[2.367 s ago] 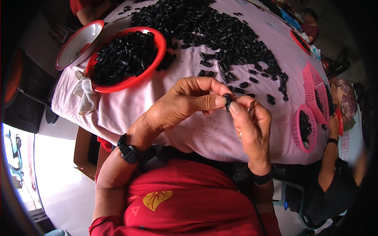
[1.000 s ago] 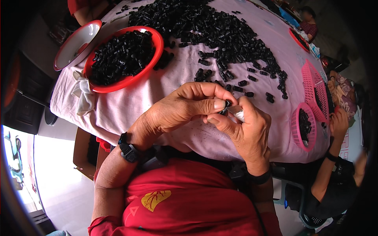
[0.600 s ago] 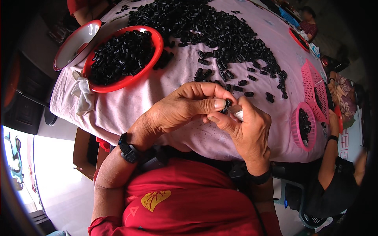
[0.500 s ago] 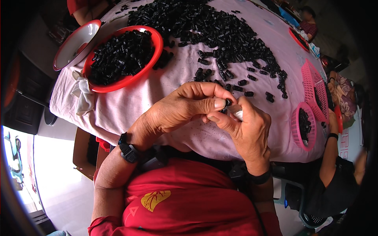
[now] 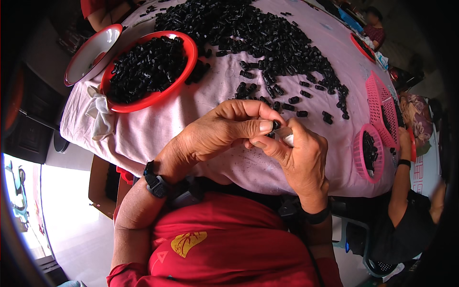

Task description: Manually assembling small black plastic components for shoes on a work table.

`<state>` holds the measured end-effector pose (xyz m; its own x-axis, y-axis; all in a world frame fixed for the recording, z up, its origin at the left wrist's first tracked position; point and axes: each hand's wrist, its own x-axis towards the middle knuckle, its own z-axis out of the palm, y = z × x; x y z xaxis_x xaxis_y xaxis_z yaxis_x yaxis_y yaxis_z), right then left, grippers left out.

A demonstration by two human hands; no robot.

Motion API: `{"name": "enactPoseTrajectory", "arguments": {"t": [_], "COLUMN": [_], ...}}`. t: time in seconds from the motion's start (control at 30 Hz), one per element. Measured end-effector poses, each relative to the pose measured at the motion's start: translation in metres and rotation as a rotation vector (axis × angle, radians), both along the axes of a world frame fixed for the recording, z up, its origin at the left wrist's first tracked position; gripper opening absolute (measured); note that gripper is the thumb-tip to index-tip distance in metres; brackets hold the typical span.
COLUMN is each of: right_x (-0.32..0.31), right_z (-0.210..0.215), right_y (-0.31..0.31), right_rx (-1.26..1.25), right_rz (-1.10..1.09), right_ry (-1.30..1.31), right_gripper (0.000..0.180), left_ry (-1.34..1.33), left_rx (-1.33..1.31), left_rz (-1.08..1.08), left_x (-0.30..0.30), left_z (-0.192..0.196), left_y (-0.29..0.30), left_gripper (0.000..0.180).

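Right, small black part [image 5: 276, 125] is pinched in the left hand [image 5: 217, 136] over the table [image 5: 229, 167]; right hand [image 5: 307, 155] grips a thin blade-like strip [image 5: 283, 132] at it. Keep pinch firm, strokes shallow, edge off the left thumb. Versus 2.4 s back: strip's swung from upright onto the part.

A red-rimmed white basin [image 5: 98, 52] tilts at the left of the cloth-covered surface [image 5: 224, 170], near a white rag [image 5: 100, 115]. Below is a cardboard box [image 5: 99, 186]; at right, a co-worker [image 5: 409, 229] in black.
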<state>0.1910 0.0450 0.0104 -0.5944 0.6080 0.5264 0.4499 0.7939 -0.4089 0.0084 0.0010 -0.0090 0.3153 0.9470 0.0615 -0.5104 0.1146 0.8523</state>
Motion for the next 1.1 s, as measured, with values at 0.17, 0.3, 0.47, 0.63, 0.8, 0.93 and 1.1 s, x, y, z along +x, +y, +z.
{"name": "enactPoseTrajectory", "arguments": {"t": [0.17, 0.3, 0.47, 0.63, 0.8, 0.93, 1.1], "right_x": [0.000, 0.000, 0.000, 0.001, 0.003, 0.001, -0.001], "right_z": [0.000, -0.001, -0.002, 0.008, 0.017, 0.012, 0.002], "right_y": [0.000, 0.000, 0.000, -0.005, -0.008, -0.006, -0.006], "right_rx": [-0.046, -0.060, -0.099, -0.064, -0.359, -0.362, -0.366], "right_rz": [0.026, 0.034, 0.043, 0.039, 0.195, 0.312, 0.212], "right_ry": [0.017, 0.029, 0.056, 0.047, 0.406, 0.334, 0.451], "right_gripper": [0.049, 0.048, 0.047, 0.043, 0.024, 0.022, 0.017], "left_ry": [0.003, 0.004, -0.003, -0.031, -0.128, -0.154, -0.246], "left_rx": [-0.002, 0.001, -0.001, -0.016, -0.080, -0.081, -0.099], "left_rz": [-0.003, -0.011, -0.011, -0.001, -0.074, -0.101, 0.006], "left_x": [0.000, 0.000, 0.000, -0.002, -0.006, -0.007, -0.002], "left_z": [0.001, 0.000, 0.001, -0.001, 0.003, 0.001, 0.012], "left_y": [-0.001, 0.000, 0.000, 0.000, -0.002, -0.001, -0.003], "left_gripper": [0.022, 0.022, 0.022, 0.024, 0.028, 0.031, 0.030]}}
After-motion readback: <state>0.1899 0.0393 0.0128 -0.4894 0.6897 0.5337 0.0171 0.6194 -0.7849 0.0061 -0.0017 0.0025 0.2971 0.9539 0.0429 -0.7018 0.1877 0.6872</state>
